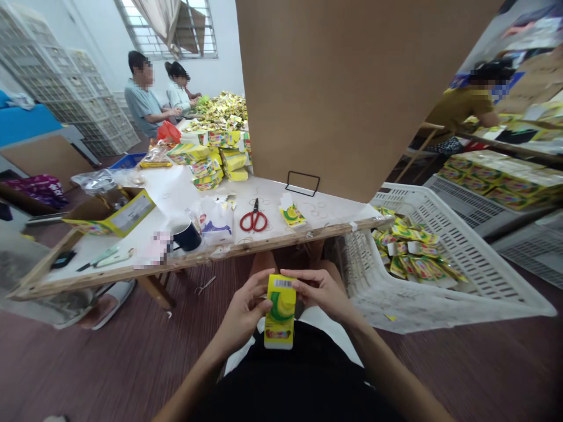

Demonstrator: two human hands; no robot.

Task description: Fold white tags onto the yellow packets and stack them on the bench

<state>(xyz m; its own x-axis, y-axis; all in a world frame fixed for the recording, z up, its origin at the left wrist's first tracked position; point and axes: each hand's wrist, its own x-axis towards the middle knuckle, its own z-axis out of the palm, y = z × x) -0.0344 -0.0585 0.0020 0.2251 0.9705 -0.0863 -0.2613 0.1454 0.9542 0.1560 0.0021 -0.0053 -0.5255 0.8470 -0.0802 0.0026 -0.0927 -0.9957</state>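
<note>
A small yellow and green carton [280, 313] with a barcode on its top flap is held upright above my lap. My left hand [248, 305] grips its left edge between thumb and fingers. At its upper right edge, my right hand [323, 290] pinches the carton near the barcode. On the table [206, 253] ahead lie red-handled scissors [254, 220] and another small yellow packet [292, 214] with a white flap raised. Whether anything is inside the held carton cannot be seen.
To my right, a white plastic crate [488, 252] holds several yellow packets. A large cardboard sheet [352, 88] rises from the table. A dark mug [187, 235], an open yellow box [127, 214] and stacked yellow cartons [206, 167] stand leftward. Several people sit working farther off.
</note>
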